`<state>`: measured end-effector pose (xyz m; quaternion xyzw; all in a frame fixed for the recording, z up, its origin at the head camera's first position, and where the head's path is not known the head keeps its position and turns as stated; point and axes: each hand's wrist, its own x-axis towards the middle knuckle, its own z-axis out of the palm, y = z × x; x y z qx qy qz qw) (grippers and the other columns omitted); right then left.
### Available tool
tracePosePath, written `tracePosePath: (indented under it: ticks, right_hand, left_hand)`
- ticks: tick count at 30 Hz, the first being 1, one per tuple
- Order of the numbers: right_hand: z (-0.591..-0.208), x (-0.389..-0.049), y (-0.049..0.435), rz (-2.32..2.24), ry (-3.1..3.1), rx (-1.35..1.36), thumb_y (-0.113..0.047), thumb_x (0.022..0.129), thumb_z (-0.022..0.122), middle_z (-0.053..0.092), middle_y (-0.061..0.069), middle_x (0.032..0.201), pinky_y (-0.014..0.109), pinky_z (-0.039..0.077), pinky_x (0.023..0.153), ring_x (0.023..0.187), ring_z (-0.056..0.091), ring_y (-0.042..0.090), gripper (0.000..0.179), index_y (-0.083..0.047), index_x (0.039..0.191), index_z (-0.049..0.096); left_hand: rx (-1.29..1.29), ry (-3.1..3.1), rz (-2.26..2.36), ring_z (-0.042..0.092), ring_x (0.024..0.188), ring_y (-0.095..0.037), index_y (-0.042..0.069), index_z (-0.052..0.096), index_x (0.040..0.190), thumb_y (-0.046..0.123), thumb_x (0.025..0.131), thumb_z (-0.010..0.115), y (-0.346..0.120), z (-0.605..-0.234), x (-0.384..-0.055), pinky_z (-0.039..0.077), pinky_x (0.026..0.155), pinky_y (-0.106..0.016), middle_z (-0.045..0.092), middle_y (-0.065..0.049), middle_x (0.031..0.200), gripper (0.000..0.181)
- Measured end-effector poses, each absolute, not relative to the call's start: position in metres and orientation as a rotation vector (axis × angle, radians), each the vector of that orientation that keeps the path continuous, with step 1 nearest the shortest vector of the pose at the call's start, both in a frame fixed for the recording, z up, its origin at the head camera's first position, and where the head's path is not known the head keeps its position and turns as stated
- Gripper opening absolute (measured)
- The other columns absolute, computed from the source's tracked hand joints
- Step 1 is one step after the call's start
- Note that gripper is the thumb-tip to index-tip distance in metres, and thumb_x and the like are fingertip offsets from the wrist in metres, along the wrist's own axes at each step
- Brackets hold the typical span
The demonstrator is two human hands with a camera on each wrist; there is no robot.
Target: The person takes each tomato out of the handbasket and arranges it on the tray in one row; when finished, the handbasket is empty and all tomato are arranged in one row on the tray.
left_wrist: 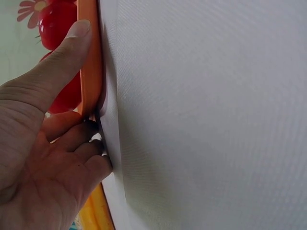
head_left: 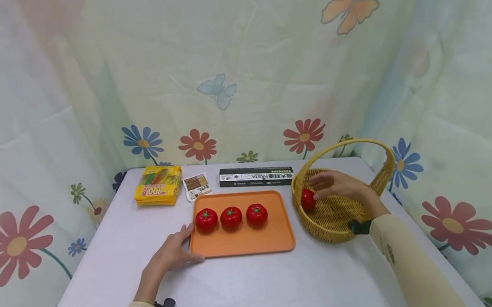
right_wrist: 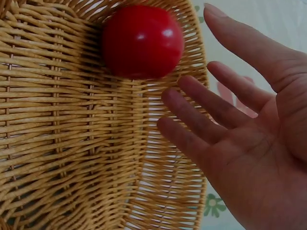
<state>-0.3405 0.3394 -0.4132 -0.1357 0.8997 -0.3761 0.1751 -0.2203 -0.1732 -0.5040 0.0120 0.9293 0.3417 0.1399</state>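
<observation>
At the near left corner of an orange tray (head_left: 244,247), my left hand (head_left: 173,251) holds the edge, thumb along the front rim and fingers at the left side. Three red tomatoes (head_left: 231,218) with green tops sit in a row on the tray. My right hand (head_left: 342,185) is over a wicker basket (head_left: 333,237) with a tall handle, fingers spread and nothing held. A red tomato (right_wrist: 143,42) lies inside against the basket's wall, just beyond the fingertips in the right wrist view.
Behind the tray lie a yellow packet (head_left: 158,186), a small brown-and-white card (head_left: 197,186) and a long black pasta box (head_left: 256,176). The white table (head_left: 255,286) is enclosed by a flowered curtain (head_left: 238,44). The basket handle (head_left: 362,140) arches above my right hand.
</observation>
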Motion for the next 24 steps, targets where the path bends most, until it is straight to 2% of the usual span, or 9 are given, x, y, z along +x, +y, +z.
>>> tracePosePath:
  ticks: [9, 17, 24]
  right_hand:
    - [-0.429, -0.353, 0.335, -1.119, 2.493, -0.530, -0.011, 0.097, 0.081, 0.056, 0.031, 0.151, 0.060, 0.052, 0.114, 0.140, 0.054, 0.054, 0.064, 0.004, 0.152, 0.054]
    - [-0.436, -0.358, 0.326, -0.997, 2.502, -0.513, -0.017, 0.095, 0.084, 0.059, 0.027, 0.148, 0.056, 0.055, 0.111, 0.131, 0.058, 0.046, 0.064, 0.002, 0.150, 0.058]
    - [-0.447, -0.363, 0.325, -0.976, 2.500, -0.463, -0.013, 0.092, 0.087, 0.061, 0.026, 0.143, 0.052, 0.057, 0.109, 0.129, 0.057, 0.043, 0.065, 0.003, 0.149, 0.060]
  left_hand:
    - [0.021, 2.691, 0.975, 0.031, 0.158, -0.051, 0.012, 0.041, 0.167, 0.037, 0.079, 0.098, -0.172, -0.503, -0.221, 0.039, 0.120, -0.069, 0.032, -0.026, 0.172, 0.108]
    - [0.013, 2.689, 0.968, 0.031, 0.157, -0.051, 0.012, 0.041, 0.167, 0.037, 0.079, 0.098, -0.171, -0.502, -0.220, 0.038, 0.121, -0.070, 0.032, -0.026, 0.172, 0.107]
    - [0.001, 2.684, 0.958, 0.030, 0.157, -0.052, 0.012, 0.040, 0.167, 0.039, 0.079, 0.097, -0.171, -0.502, -0.220, 0.038, 0.120, -0.070, 0.032, -0.026, 0.172, 0.108]
